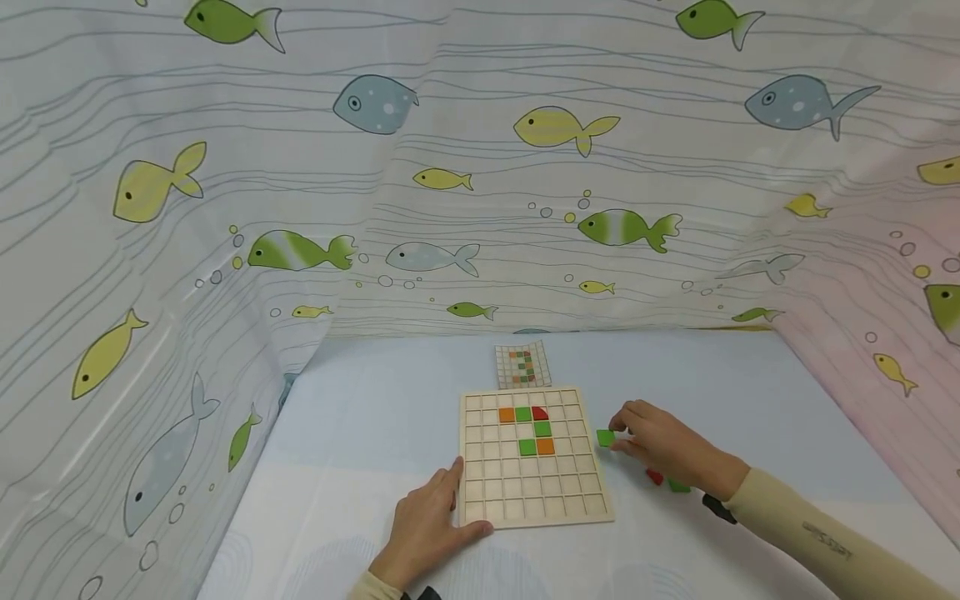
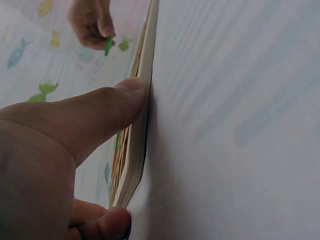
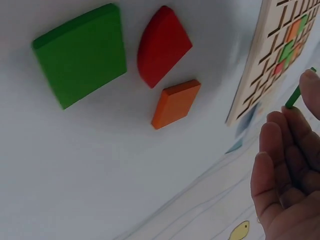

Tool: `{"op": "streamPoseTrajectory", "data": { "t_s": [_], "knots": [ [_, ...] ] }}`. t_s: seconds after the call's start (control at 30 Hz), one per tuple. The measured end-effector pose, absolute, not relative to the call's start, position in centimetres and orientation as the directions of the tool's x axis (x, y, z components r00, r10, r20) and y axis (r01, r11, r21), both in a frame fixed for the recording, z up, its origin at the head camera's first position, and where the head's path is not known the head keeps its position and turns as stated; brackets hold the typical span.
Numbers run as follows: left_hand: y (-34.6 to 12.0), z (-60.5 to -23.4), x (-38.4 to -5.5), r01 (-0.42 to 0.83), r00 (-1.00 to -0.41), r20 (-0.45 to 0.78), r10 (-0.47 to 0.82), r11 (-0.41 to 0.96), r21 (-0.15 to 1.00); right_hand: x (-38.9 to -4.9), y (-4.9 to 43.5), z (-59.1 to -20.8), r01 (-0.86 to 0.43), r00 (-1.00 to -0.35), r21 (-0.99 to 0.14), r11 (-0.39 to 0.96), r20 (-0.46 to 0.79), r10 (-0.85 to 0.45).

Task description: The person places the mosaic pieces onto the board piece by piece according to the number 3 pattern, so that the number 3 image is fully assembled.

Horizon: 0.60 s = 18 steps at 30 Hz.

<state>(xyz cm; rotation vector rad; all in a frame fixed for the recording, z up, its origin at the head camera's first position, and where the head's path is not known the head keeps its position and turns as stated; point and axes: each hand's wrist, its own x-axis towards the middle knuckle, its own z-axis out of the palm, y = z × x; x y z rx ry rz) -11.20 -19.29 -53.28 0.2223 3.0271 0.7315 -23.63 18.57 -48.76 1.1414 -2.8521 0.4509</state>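
Observation:
My right hand (image 1: 663, 442) pinches a green square tile (image 1: 605, 437) between thumb and fingertips, just off the right edge of the wooden grid board (image 1: 495, 492). My left hand (image 1: 423, 521) grips the board's near left corner, thumb along the near edge and fingers against the left side. Toward the far side of the grid sit several tiles, among them an orange square (image 1: 507, 415), a green square (image 1: 522, 414) and a red rounded piece (image 1: 540, 413). Below my right wrist lie a green square (image 3: 82, 57), a red quarter-round tile (image 3: 162, 47) and an orange tile (image 3: 176, 105).
Behind the board, a small printed card (image 1: 523, 365) shows a grid with a coloured pattern. A pale cloth (image 1: 360, 400) covers the table. Fish-printed curtains (image 1: 480, 217) rise at the back and on both sides.

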Motion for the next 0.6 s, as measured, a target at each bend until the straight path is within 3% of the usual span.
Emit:
{"op": "streamPoseTrajectory", "data": {
  "t_s": [0.6],
  "knots": [
    [-19.4, -53.6, -11.4, 0.130, -0.990, 0.016, 0.137, 0.885, 0.446, -23.3, 13.2, -49.8, -0.793, -0.608, -0.183, 0.581, 0.179, -0.774]
  ]
}}
